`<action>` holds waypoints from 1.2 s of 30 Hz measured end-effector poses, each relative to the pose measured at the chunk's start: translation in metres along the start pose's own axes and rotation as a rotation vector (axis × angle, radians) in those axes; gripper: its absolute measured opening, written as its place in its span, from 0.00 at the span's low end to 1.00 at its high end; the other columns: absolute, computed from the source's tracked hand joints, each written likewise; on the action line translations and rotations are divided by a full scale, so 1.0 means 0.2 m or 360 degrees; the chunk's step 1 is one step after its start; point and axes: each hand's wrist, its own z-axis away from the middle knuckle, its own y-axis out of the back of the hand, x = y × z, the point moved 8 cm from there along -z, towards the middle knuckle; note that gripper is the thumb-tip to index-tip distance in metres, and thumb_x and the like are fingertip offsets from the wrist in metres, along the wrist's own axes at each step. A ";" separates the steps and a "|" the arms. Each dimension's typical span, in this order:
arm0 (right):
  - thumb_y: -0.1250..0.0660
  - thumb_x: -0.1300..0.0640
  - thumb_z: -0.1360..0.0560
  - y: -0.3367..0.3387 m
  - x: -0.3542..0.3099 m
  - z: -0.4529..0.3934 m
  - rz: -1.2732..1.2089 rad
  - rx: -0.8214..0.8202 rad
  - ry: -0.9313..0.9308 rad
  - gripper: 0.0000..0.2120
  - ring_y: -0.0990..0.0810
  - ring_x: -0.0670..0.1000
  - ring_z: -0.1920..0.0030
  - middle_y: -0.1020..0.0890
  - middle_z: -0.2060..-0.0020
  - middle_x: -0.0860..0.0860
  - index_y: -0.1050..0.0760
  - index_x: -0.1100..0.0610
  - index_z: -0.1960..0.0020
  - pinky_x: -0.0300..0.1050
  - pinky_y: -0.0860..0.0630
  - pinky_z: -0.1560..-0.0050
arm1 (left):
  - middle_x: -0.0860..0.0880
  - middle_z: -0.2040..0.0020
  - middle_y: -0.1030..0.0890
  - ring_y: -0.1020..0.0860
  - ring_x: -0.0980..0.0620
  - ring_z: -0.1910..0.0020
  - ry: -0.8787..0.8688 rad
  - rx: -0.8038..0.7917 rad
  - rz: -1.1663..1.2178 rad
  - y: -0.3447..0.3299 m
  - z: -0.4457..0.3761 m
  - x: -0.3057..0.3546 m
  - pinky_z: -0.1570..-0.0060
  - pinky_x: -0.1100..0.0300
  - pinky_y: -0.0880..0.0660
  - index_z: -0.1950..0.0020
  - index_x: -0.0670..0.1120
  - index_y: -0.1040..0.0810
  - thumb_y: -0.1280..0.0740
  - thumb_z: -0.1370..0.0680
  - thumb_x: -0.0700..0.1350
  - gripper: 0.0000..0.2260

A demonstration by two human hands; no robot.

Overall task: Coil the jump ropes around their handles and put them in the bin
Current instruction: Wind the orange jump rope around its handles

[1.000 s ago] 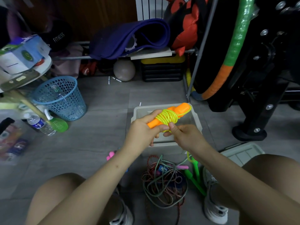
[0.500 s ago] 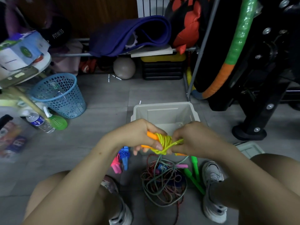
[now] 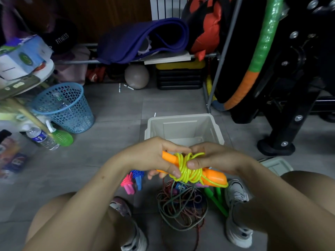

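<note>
Jump rope, orange handles, yellow cord: held in 2 hands above the floor.
Nearest, tangled ropes (image 3: 181,205) on the floor; above them left hand (image 3: 150,156) and right hand (image 3: 213,158) grasp the jump rope (image 3: 190,171), cord coiled round handles; beyond, bin (image 3: 184,127).

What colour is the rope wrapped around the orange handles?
Yellow-green rope, coiled on the orange handles; the head view shows it clearly.

"FITNESS" in pale letters on a dark bag (image 3: 60,39).
</note>
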 end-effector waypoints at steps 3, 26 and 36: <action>0.25 0.49 0.34 0.02 -0.01 0.00 0.0085 0.0063 0.0008 0.11 0.18 0.46 0.57 0.16 0.58 0.50 0.19 0.50 0.53 0.40 0.24 0.53 | 0.47 0.70 0.20 0.27 0.53 0.77 0.0098 0.0074 -0.0017 0.01 -0.01 -0.05 0.73 0.60 0.28 0.34 0.59 0.34 0.23 0.33 0.41 0.34; 0.24 0.48 0.38 0.17 -0.11 0.06 0.0835 0.0700 0.0699 0.26 0.22 0.39 0.45 0.18 0.45 0.45 0.22 0.47 0.40 0.31 0.27 0.45 | 0.49 0.60 0.16 0.17 0.51 0.64 0.0037 0.0350 0.0641 0.03 -0.07 -0.08 0.69 0.64 0.22 0.36 0.46 0.26 0.30 0.27 0.37 0.20; 0.31 0.44 0.35 0.21 -0.07 0.08 0.0296 0.1103 0.0632 0.23 0.42 0.41 0.29 0.37 0.29 0.39 0.29 0.33 0.42 0.37 0.43 0.32 | 0.51 0.53 0.18 0.18 0.51 0.57 -0.0342 0.0977 0.0317 0.08 -0.03 -0.01 0.52 0.50 0.19 0.39 0.65 0.25 0.24 0.33 0.52 0.24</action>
